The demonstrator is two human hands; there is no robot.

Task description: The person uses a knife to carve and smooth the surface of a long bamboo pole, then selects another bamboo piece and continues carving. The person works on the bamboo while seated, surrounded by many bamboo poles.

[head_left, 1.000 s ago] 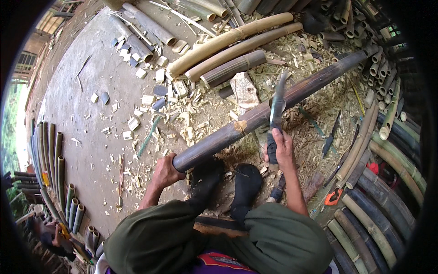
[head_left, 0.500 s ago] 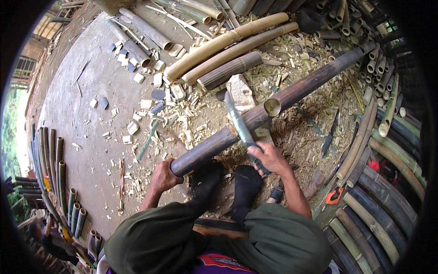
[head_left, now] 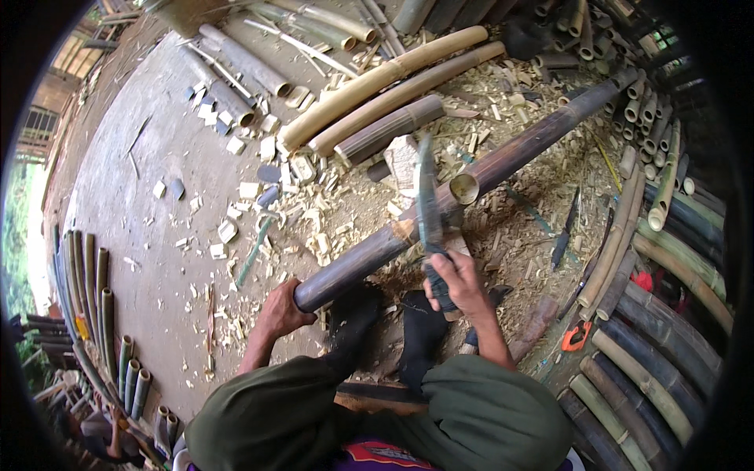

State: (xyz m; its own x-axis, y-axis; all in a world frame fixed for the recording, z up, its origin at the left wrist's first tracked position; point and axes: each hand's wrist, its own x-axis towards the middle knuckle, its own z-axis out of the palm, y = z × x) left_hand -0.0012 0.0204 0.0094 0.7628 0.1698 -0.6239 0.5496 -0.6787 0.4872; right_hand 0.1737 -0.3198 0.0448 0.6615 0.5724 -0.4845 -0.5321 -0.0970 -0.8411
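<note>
My left hand (head_left: 280, 312) is wrapped round the near end of a dark bamboo pole (head_left: 345, 267), which slants up to the right. In my right hand (head_left: 462, 286) is the dark handle of a machete. Its curved grey blade (head_left: 426, 192) crosses over the pole, beside a pale cut patch (head_left: 404, 230) in the bark. Past the blade, the pole meets a second dark bamboo length (head_left: 542, 135) with a round open end; how the two rest together is unclear. A pale block (head_left: 403, 161) sits behind the blade, partly covered by it.
Wood chips (head_left: 302, 216) litter the ground around my dark-covered feet (head_left: 424, 334). Cut bamboo (head_left: 377, 74) lies ahead. More poles (head_left: 652, 377) are stacked at right, near an orange tape measure (head_left: 576, 335) and a dark knife-like tool (head_left: 565, 235). Upright bamboo (head_left: 102, 290) lines the left.
The machete has moved slightly right, its blade now more upright. The pale cut on the pole shows more. My left hand keeps its hold on the pole's end.
</note>
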